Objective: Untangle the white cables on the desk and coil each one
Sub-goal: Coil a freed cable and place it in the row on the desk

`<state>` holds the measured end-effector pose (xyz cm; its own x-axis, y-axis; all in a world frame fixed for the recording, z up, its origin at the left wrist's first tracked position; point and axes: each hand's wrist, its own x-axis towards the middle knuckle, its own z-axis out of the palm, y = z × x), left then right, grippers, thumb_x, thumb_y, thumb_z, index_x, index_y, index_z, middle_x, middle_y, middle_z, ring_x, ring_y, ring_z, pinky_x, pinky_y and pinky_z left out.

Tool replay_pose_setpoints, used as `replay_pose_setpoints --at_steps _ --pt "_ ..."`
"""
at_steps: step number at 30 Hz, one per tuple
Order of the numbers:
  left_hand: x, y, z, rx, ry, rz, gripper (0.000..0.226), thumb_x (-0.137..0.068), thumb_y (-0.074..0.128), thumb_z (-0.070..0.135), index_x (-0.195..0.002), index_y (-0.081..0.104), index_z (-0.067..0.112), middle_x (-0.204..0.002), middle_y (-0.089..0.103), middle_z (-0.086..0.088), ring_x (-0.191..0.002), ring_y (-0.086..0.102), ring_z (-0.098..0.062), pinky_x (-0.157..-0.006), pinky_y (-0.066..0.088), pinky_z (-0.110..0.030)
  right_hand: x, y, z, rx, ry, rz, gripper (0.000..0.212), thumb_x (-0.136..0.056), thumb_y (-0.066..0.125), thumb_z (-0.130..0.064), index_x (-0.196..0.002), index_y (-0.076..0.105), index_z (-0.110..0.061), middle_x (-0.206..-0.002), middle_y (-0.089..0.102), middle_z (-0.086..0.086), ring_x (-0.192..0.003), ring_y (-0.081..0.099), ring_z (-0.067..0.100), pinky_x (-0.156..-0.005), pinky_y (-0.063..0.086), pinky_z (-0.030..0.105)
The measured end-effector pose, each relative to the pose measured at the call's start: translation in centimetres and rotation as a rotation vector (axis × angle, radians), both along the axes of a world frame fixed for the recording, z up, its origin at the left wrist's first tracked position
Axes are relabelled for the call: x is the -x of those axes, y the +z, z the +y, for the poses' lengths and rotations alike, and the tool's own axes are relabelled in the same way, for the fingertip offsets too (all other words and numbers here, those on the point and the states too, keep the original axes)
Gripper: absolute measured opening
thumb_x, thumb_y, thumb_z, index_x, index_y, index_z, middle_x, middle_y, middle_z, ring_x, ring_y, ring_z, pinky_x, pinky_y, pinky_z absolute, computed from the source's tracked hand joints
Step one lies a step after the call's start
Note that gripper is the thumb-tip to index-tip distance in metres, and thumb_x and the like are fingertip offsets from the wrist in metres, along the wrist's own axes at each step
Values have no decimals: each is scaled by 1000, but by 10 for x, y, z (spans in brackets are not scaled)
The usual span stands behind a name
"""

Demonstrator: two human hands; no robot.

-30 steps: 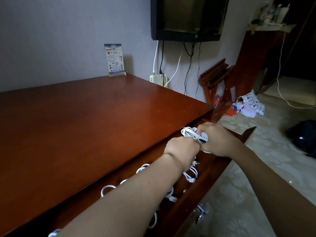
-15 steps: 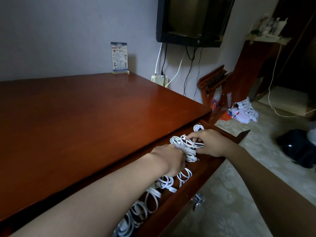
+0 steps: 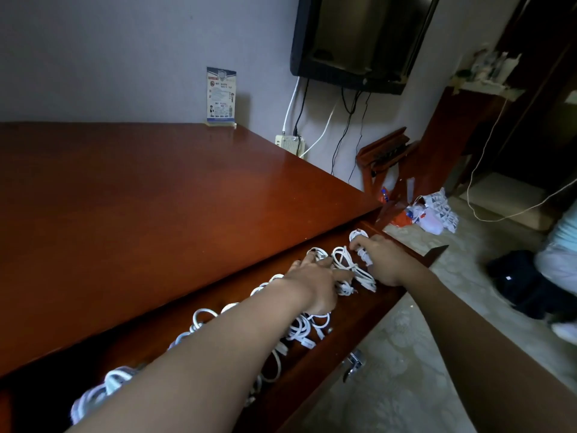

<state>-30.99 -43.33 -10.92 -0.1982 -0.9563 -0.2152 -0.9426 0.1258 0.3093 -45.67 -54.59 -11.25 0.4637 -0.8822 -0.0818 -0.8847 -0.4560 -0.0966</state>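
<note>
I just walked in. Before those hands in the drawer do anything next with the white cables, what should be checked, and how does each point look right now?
1. Drawer open far enough to reach in: ok, both hands are inside it.
2. Desk top offers bare wood beside the drawer for laying cables out: ok.
3. Cables up on the desk: not ok, the white cables lie in the drawer.
4. Left hand free to pick one: ok, its fingers are straight and rest on the cables.
5. Right hand has a firm grip on the small bundle: cannot tell, the hand hides the contact.
</note>
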Motion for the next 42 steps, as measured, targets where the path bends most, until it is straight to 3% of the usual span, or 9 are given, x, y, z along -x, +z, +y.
replay_pose_setpoints --at_steps 10,14,22,26,30,33,35,39,42 --pt "7 4 4 87 24 134 35 -98 42 28 -124 56 47 -117 37 3 -118 27 -27 -106 27 -36 1 9 5 61 3 -145 26 -75 59 -2 -60 56 -23 -74 62 -3 -78 58 17 -66 48 26" --pt "2 10 8 -42 34 202 35 -99 41 32 -129 51 47 -128 35 -2 -130 22 -27 -112 21 -41 1 6 6 93 29 -123 26 -77 56 -7 -61 59 -27 -78 67 -4 -81 61 16 -75 51 32" --pt "-31 52 71 -43 -54 237 43 -101 35 39 -142 41 28 -141 44 -1 -127 44 -20 -104 36 -27 3 20 26 429 31 -605 14 -81 58 2 -78 68 -9 -66 59 4 -60 52 16 -56 35 16" --pt "-44 61 127 -26 -45 118 55 -94 37 54 -146 26 41 -155 23 6 -141 21 -16 -117 19 -36 2 43 69 443 351 -498 21 -80 67 -10 -100 69 -18 -91 64 -1 -88 59 20 -80 48 33" --pt "-45 55 189 -150 -79 63 76 -86 48 63 -141 -4 58 -146 -25 35 -144 -11 -7 -119 0 -42 -12 71 144 -122 575 169 119 -60 79 -58 -140 -8 -54 -147 2 -32 -136 -5 -8 -113 0 22" --pt "-35 37 214 -179 -112 49 67 -99 31 43 -138 -23 53 -135 -44 32 -134 -31 -5 -115 -14 -44 -22 54 174 248 885 409 150 -38 74 -78 -147 -18 -34 -156 -4 -12 -140 -13 9 -113 -15 32" --pt "-35 27 217 -65 -154 -79 61 -99 15 42 -136 -33 47 -132 -48 27 -131 -42 -16 -110 -23 -49 -35 52 179 398 847 415 155 -28 73 -82 -152 0 -21 -158 13 4 -142 4 25 -112 0 42" --pt "-44 24 213 3 -73 -205 82 -99 39 32 -138 -31 44 -141 -47 17 -130 -44 -11 -96 -33 -41 -53 55 159 236 749 423 142 -56 75 -70 -128 -44 -40 -143 -39 -14 -135 -36 15 -113 -22 39" --pt "-57 20 210 178 -70 -316 77 -100 36 35 -133 -33 43 -144 -43 14 -125 -48 -17 -90 -38 -45 -61 52 152 209 714 347 135 -58 74 -68 -122 -42 -45 -140 -37 -19 -134 -35 10 -108 -24 36"
